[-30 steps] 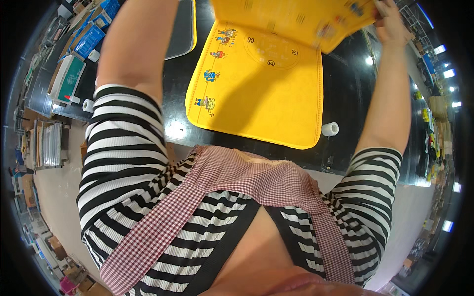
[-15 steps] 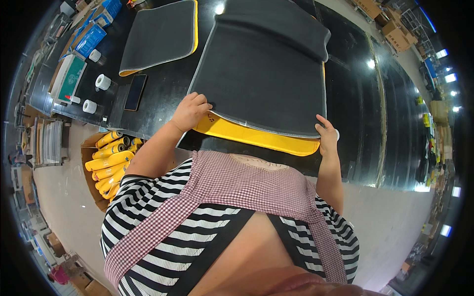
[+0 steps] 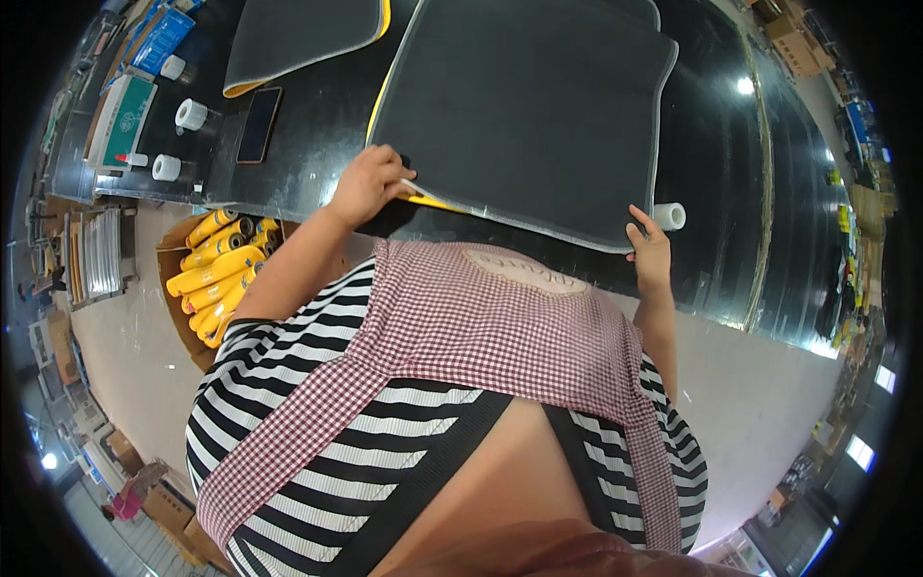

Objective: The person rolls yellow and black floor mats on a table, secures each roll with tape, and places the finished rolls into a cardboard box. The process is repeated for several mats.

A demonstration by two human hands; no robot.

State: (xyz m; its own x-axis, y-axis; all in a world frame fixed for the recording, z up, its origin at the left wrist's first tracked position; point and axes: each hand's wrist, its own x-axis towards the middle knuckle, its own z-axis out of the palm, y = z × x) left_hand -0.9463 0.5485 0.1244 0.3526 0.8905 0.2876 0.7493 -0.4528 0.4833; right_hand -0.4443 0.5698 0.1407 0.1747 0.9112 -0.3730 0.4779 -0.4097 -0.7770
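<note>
- One green and white box is at the left part of the black desk, with a small red-tipped bottle just beside it.
- Next to them I see three white rolls, apart from each other.
- Near the desk's front edge there is an open carton, filled with yellow rolled pieces.
- Then a dark phone lies flat on the desk.
- Behind the phone lies a smaller dark mat, with yellow showing at its border.
- The person's left hand is at the near left corner of the large dark mat; its fingers are pinching this edge.
- The large dark mat lies on the desk in front of the person; yellow shows along its left side and under the near left corner.
- The right hand is at the near right corner, forefinger and thumb spread; I cannot tell if they grip the edge.
- One more white roll is just beside this hand.
</note>
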